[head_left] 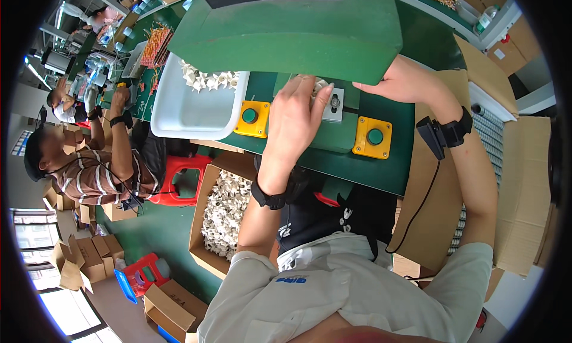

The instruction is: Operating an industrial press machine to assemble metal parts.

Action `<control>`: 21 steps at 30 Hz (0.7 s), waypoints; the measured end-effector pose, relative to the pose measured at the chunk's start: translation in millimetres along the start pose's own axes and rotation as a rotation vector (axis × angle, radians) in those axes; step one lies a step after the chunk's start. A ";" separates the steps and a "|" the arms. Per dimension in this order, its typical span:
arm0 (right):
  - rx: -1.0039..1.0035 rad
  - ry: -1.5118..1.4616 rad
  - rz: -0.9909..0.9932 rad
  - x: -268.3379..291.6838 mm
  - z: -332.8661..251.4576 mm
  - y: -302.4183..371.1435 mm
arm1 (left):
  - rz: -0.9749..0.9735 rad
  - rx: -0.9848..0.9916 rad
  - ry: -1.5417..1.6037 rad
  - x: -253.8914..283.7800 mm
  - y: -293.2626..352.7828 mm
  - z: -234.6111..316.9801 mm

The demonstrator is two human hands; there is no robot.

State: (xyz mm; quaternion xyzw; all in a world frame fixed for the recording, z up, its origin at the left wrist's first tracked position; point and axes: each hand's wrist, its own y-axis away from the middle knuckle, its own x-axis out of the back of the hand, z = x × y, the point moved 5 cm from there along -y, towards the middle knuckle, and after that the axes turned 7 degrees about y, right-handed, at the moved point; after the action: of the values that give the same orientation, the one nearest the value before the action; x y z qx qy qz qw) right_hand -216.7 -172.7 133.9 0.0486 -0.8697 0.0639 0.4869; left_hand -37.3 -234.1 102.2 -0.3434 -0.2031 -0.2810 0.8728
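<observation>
Beneath the overhanging green machine housing (292, 42), my left hand (298, 114) is closed, its fingers curled over at the work spot. Between its forefinger and thumb shows a small cream-coloured pronged part (320, 86), mostly covered by the fingers. Just right of the thumb is a metal fixture plate (335, 112) with a bolt in a slot. My right hand (400, 81) is at the housing's right edge, thumb pointing left; its other fingers are hidden behind the housing. Close to my left hand stands a white tray (196, 114) with several cream pronged parts (205, 79) at its far end.
Two yellow boxes with green buttons (250, 116) (375, 137) flank the fixture. A carton of cream parts (226, 215) stands lower left. Open cartons with stacked grey cylindrical pieces (490, 140) are at right. A co-worker (98, 170) sits at left near a red stool (182, 176).
</observation>
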 end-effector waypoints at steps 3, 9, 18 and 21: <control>-0.069 -0.075 -0.022 6.8 -3.5 2.6 | 0.196 -0.312 -0.361 3.6 9.1 11.1; -0.269 0.169 -0.608 -25.6 22.0 21.3 | 0.125 -0.036 -0.529 64.1 47.1 18.9; -0.331 0.180 -0.581 -37.8 27.3 21.5 | -0.123 0.078 -0.658 74.3 52.3 -10.0; -0.345 0.167 -0.576 -42.5 35.2 25.5 | -0.131 0.108 -0.648 70.1 53.4 -9.7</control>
State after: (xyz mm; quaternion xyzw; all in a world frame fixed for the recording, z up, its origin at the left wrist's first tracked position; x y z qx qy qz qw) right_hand -227.9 -152.1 77.9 0.2039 -0.7754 -0.2205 0.5555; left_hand 51.2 -233.3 108.1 -0.3545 -0.5064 -0.2013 0.7598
